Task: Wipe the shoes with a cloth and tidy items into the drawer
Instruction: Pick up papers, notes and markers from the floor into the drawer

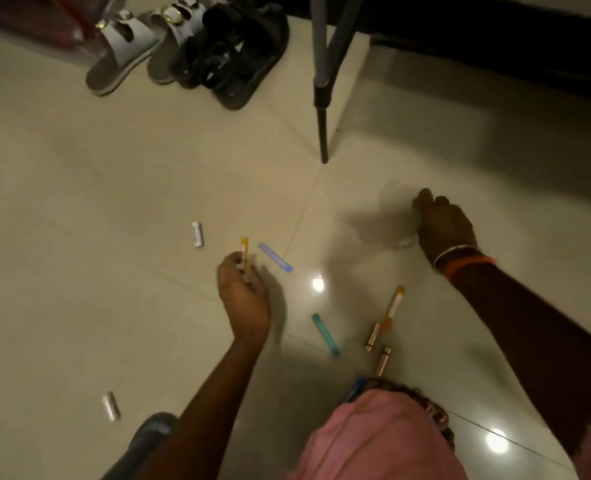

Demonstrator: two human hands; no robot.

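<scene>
The left hand [244, 292] is down low over the tiled floor [79, 237], its fingers [233, 263] curled round a yellow-capped tube [244, 252] that sticks out beyond the fingertips. Just to the right of those fingers a purple tube [275, 257] lies flat on the floor, apart from them. Further out to their left lies a small white tube [197, 234], and well back, near the left forearm, a silver tube [111, 406].

The right hand [444, 226] reaches forward, knuckles up, bangles [460, 256] on the wrist. Its fingers point down at the floor; something small and pale [406, 242] shows at the edge of the palm, but whether the fingers hold it cannot be told.

Between the two hands and nearer the person, a teal tube [326, 334] lies slantwise. To its right lie an orange-capped tube [393, 306] and two gold tubes [373, 337], [383, 361], close together.

Far ahead of the left fingers, the shoes: a pair of grey sandals [124, 53] with buckles and a pair of black sandals [231, 57], side by side. A dark metal leg [321, 98] stands on the floor ahead of the right fingers. No drawer shows in view.
</scene>
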